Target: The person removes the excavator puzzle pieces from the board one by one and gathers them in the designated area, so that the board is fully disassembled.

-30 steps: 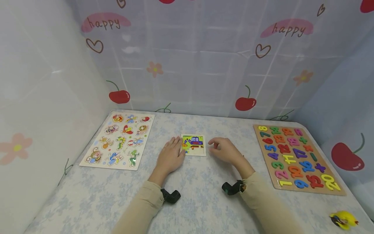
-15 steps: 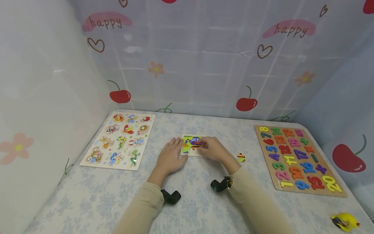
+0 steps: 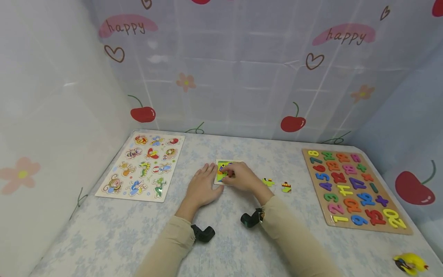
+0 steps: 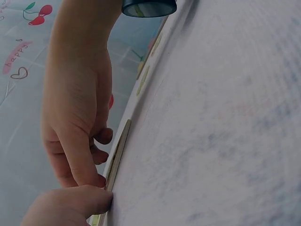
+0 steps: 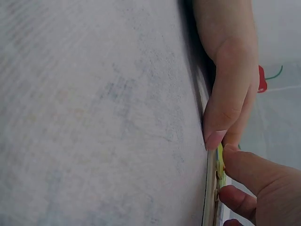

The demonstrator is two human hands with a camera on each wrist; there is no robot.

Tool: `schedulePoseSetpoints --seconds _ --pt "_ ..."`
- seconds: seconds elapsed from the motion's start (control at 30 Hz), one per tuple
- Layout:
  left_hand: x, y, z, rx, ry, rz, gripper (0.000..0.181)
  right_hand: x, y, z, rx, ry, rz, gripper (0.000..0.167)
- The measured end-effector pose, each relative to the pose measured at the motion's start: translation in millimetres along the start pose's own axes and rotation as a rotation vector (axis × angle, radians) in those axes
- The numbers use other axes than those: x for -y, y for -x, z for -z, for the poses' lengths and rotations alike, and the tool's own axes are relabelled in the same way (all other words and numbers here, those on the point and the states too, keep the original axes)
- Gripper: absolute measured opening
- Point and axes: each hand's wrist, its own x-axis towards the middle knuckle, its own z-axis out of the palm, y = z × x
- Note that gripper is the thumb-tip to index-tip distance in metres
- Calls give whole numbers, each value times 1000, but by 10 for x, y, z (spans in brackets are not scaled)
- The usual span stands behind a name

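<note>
A small square picture puzzle (image 3: 221, 179) lies on the table, partly covered by the right hand. My left hand (image 3: 202, 187) rests flat beside its left edge, fingers straight and thumb at the near edge. Over the puzzle, my right hand (image 3: 243, 177) has bent fingers and pinches a piece. The right wrist view shows the right hand (image 5: 263, 186) with thumb and finger around a slightly raised yellow piece (image 5: 220, 168), and the left thumb at the puzzle's edge. The left wrist view shows the left thumb (image 4: 70, 202) below the right hand (image 4: 80, 113).
Two loose pieces lie right of the puzzle, a green one (image 3: 268, 182) and a striped one (image 3: 286, 187). At the left is an insect-picture board (image 3: 140, 167); at the right, a number board (image 3: 358, 192). A yellow toy (image 3: 410, 263) sits at the near right.
My right hand has moved left onto the puzzle. Two loose pieces have come into view on the table at the right. The left hand has stayed nearly still.
</note>
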Motion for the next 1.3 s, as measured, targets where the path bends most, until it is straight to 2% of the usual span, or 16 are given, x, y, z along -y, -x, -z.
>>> schedulePoseSetpoints --seconds 0.17,0.33,0.7,0.87,1.03,1.3 --pt "-4 -5 -6 -6 9 -5 80 17 -21 -44 -6 47 -14 31" --pt "0 -6 -1 -1 12 1 80 17 -40 -76 -2 50 -9 28" --pt "6 -7 4 3 18 0 79 -19 -101 -68 29 -2 2 29" --pt "8 -9 5 11 16 0 81 -11 -112 -47 53 -37 -46 35" --pt "9 -11 3 11 16 -3 81 0 -122 -39 67 -53 -75 32" --pt "1 5 21 17 30 -4 80 0 -104 -27 52 -117 -28 28"
